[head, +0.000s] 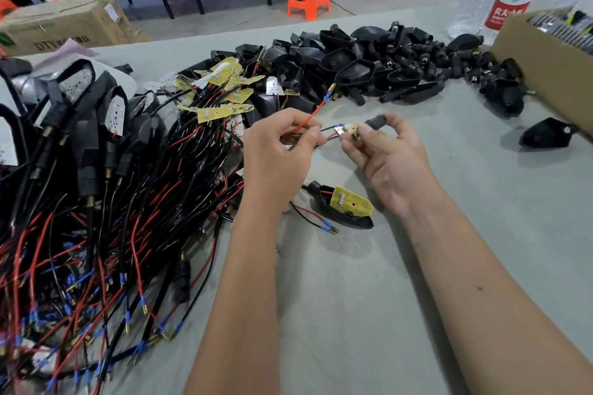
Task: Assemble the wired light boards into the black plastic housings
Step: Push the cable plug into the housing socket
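At the table's far left corner, a cardboard box (64,24) printed "DTY" stands beyond the edge; a second carton (542,64) at the right edge holds ribbed parts. Near mid-table, the left hand (279,151) pinches a red wire (309,117), while the right hand (383,154) grips a small black plastic housing (375,122) beside the yellow light board (345,130). Glossy empty housings (369,64) are heaped along the far edge.

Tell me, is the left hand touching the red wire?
Touching. The head view shows the left hand pinching the red wire between thumb and fingers.
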`<control>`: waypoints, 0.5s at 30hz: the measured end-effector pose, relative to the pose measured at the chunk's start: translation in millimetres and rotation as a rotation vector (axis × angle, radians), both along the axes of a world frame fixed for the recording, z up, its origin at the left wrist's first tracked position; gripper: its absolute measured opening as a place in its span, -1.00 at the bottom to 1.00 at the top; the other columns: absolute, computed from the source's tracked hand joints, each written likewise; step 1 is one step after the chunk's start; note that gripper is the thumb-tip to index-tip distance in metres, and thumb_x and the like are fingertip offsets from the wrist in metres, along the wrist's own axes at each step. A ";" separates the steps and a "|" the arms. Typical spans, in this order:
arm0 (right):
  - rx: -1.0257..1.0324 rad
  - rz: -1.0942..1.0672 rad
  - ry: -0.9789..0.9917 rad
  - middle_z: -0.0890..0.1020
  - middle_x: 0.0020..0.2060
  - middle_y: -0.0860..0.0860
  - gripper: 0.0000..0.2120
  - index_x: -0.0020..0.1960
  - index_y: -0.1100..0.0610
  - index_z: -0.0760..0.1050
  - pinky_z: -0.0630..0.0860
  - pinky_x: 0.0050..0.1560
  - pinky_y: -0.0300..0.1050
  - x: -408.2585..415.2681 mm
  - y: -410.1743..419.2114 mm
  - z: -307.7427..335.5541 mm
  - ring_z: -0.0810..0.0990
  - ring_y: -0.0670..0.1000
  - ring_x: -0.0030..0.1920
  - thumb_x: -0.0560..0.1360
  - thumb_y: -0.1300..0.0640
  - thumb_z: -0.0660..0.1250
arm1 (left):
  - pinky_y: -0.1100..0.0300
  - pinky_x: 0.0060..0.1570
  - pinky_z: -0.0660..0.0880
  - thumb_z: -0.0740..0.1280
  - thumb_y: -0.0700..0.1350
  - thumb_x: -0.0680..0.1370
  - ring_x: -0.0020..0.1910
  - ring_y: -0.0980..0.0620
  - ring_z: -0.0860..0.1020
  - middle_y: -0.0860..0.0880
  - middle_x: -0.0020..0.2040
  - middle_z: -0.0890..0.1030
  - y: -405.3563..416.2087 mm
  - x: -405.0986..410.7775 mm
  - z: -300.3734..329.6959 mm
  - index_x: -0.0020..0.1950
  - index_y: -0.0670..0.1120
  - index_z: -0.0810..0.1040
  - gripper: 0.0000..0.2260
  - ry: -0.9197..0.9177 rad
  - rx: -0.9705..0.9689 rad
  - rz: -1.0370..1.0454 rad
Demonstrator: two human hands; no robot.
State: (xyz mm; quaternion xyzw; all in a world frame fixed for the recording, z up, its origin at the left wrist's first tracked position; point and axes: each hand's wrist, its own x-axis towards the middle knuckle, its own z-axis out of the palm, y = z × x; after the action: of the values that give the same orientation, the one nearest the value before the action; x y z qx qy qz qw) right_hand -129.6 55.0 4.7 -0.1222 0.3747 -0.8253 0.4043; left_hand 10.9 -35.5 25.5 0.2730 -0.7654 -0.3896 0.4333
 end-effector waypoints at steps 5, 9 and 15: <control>0.010 -0.001 -0.005 0.65 -0.19 0.06 -0.72 0.21 0.17 0.37 0.61 -0.24 -0.17 -0.2 2.3 -2.9 0.72 0.09 -0.18 0.58 0.35 0.37 | 0.26 -0.04 0.60 0.36 -0.33 0.56 -0.18 0.16 0.70 0.06 -0.25 0.72 2.9 1.2 -0.2 -0.02 -0.08 0.72 -0.81 -0.017 0.039 -0.029; 0.042 0.032 0.142 0.60 -0.19 0.11 -0.62 0.29 0.12 0.52 0.56 -0.27 -0.18 -0.6 3.8 0.6 0.70 0.09 -0.13 0.57 0.45 0.27 | 0.29 -0.06 0.57 0.33 -0.33 0.57 -0.19 0.18 0.67 0.07 -0.27 0.70 5.7 0.7 3.0 -0.03 -0.10 0.72 -0.79 0.001 0.067 -0.022; 0.097 0.094 0.329 0.52 -0.08 0.18 -0.63 0.31 0.11 0.63 0.30 -0.38 -0.24 -5.3 4.3 -0.4 0.46 -0.03 -0.31 0.62 0.39 0.25 | 0.17 -0.13 0.55 0.33 -0.29 0.54 -0.24 0.08 0.61 0.04 -0.27 0.68 2.6 2.6 2.6 -0.07 -0.06 0.73 -0.79 0.061 0.123 0.018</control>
State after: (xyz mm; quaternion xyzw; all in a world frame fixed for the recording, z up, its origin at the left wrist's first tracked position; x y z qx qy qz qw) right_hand -134.8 59.3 4.4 -0.2530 0.4691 -0.7555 0.3810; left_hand 13.6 -32.9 28.1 0.2941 -0.7239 -0.4401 0.4425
